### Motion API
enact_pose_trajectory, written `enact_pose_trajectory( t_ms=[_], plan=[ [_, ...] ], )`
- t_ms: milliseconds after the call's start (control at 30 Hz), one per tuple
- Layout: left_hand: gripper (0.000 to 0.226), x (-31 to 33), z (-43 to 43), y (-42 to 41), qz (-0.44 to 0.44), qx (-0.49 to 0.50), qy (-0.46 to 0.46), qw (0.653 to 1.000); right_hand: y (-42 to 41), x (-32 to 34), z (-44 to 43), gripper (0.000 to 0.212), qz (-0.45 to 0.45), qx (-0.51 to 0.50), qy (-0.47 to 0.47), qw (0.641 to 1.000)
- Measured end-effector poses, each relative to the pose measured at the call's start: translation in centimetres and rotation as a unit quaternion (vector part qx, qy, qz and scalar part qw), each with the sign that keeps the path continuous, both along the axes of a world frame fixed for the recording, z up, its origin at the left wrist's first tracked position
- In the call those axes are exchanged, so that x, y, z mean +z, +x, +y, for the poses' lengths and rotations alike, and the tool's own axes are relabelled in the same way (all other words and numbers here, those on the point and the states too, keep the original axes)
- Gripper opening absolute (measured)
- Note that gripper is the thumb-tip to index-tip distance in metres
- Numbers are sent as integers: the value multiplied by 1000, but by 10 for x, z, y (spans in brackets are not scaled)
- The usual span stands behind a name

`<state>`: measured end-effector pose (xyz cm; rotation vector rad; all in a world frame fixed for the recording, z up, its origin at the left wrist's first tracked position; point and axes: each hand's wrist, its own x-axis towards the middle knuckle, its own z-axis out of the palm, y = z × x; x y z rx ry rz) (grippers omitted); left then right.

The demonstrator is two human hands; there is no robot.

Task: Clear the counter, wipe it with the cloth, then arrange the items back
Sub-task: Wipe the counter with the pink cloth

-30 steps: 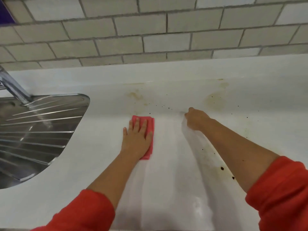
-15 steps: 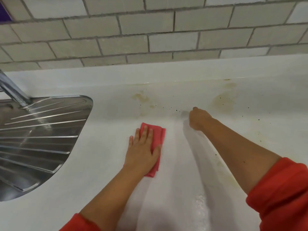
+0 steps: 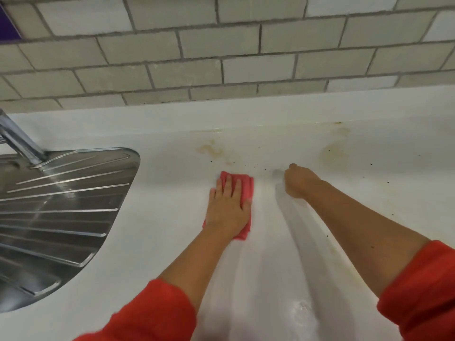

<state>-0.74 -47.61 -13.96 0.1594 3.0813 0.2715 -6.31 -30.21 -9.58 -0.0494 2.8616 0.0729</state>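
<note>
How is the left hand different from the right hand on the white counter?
The left hand lies flat with straight fingers; the right hand is curled like a fist. The left hand presses the folded pink cloth; the right hand has no cloth under it. Both rest on the white counter, with red sleeves behind.

The left hand [image 3: 227, 207] presses flat on a pink cloth [image 3: 242, 187] on the white tabletop [image 3: 157, 217]. Just right of it, the right hand [image 3: 299, 180] rests curled on the surface. Yellowish stains [image 3: 211, 150] and dark specks [image 3: 264, 168] lie beyond both hands; a steel draining board [image 3: 61, 205] sits well left.
</note>
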Motion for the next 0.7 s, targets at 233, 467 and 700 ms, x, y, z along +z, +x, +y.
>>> enact_pose_trajectory(
  t_ms=[233, 467, 700],
  plan=[
    [59, -1, -59, -30, 1, 116, 0, 993, -33, 12, 4, 34, 3, -14, 0, 1000],
    [60, 6, -56, -99, -40, 174, -21, 984, -46, -12, -2, 45, -26, -21, -18, 999],
    [58, 4, -6, -62, -13, -4, -12, 1000, -51, -18, -4, 48, -27, -37, -15, 999]
  ],
)
